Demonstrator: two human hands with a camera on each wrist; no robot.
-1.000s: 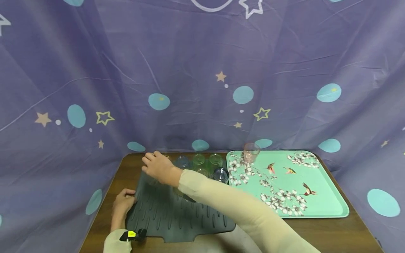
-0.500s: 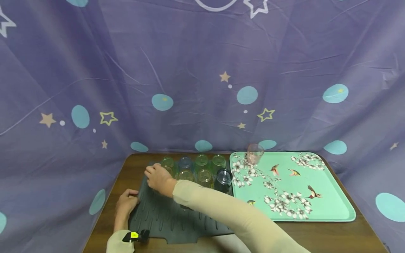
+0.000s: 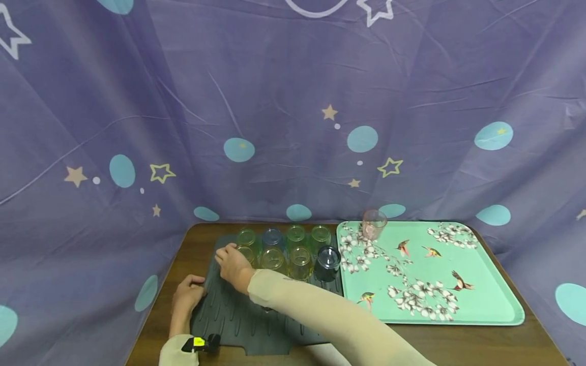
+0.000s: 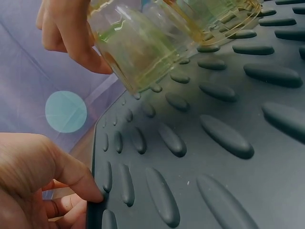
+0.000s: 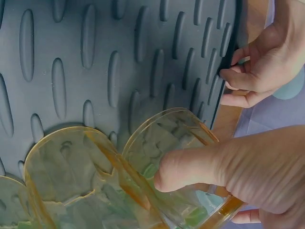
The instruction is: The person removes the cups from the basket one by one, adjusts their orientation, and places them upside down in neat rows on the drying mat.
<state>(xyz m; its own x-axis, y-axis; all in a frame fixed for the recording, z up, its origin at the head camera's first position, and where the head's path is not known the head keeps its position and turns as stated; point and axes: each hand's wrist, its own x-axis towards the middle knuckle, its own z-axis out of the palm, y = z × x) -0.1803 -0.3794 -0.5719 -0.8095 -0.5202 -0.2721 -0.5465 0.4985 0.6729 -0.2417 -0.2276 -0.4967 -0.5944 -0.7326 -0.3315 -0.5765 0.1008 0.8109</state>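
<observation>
My right hand [image 3: 233, 263] grips an upturned yellowish glass [image 5: 150, 136] at the left end of the front row, thumb on its near side. Its rim is close to the dark grey ribbed drying mat [image 3: 256, 325]; whether it bears fully on the mat I cannot tell. My left hand [image 3: 186, 299] pinches the mat's left edge, thumb on top in the left wrist view. Beside the held glass stand another yellowish glass [image 3: 273, 259], a third yellow one [image 3: 300, 263] and a dark blue glass [image 3: 328, 263], all upside down.
Behind them is a row of green glasses [image 3: 295, 235] with a blue glass [image 3: 272, 238] among them. A mint tray [image 3: 426, 284] with flowers and birds lies on the right, carrying one pink glass [image 3: 374, 224]. A purple curtain [image 3: 284, 101] hangs behind the wooden table [image 3: 458, 345].
My right hand has come down and slightly nearer, uncovering the glasses in the rows. My left hand stays at the mat's edge. The head view has shifted slightly.
</observation>
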